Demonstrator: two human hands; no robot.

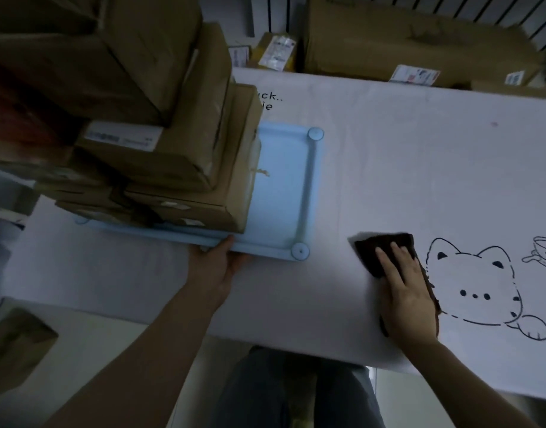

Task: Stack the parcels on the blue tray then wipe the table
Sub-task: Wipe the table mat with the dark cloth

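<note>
A tall stack of brown cardboard parcels (160, 125) stands on the left part of the blue tray (284, 186), which lies on the white table (404, 149). My left hand (217, 261) grips the tray's near rim, thumb on top. My right hand (404, 285) lies flat, fingers spread, pressing a dark brown cloth (380, 248) onto the table just left of a printed cat drawing (478, 288). The right part of the tray is bare.
Large cardboard boxes (420, 41) and small labelled parcels (276, 52) sit beyond the table's far edge. A brown parcel (15, 344) lies on the floor at lower left. My legs (296, 390) are under the near edge.
</note>
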